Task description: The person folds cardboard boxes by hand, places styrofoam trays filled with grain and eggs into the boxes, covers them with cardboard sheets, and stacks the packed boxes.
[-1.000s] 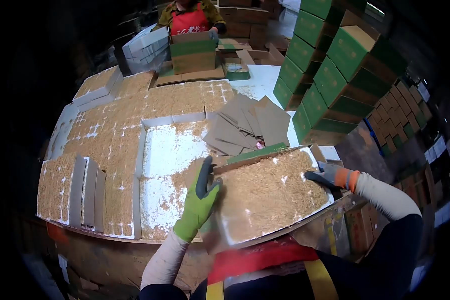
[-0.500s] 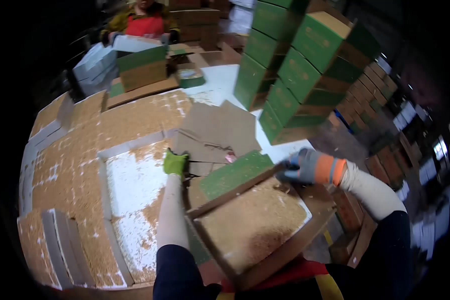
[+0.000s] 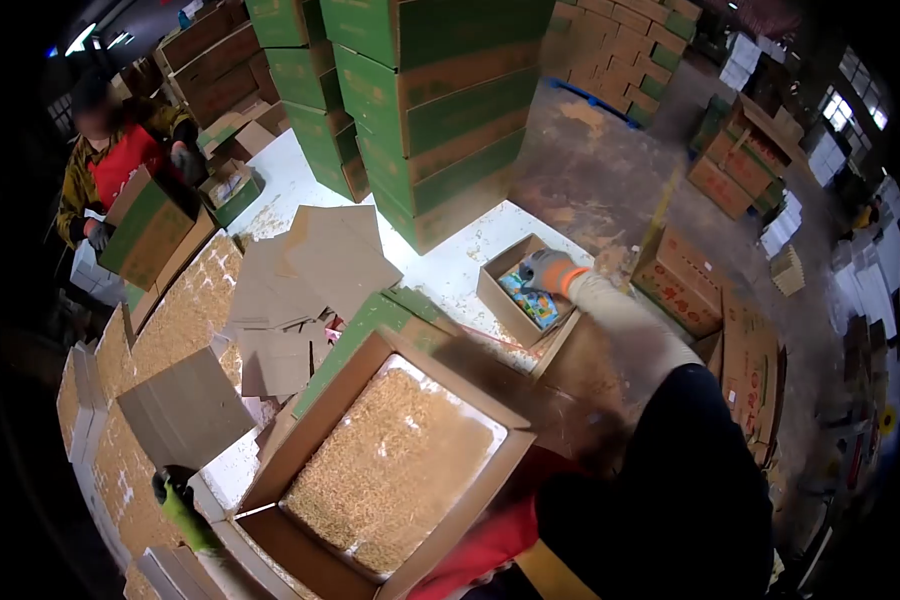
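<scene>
My left hand, in a green and dark glove, is closed on the lower edge of a flat cardboard sheet. In a small open box, my right hand, gloved in grey and orange, touches colorful packets; its fingertips are partly hidden. Between my arms stands an open carton, tilted in view. Inside it lies a white-edged tray filled with tan, straw-like material.
Tall stacks of green boxes rise behind the carton. Loose cardboard sheets lie on the white table. At the far left a co-worker holds a green box. Brown cartons stand at the right.
The view has turned right. My right hand has moved from the carton's edge into the small box. My left hand has taken hold of a cardboard sheet and brought it beside the carton.
</scene>
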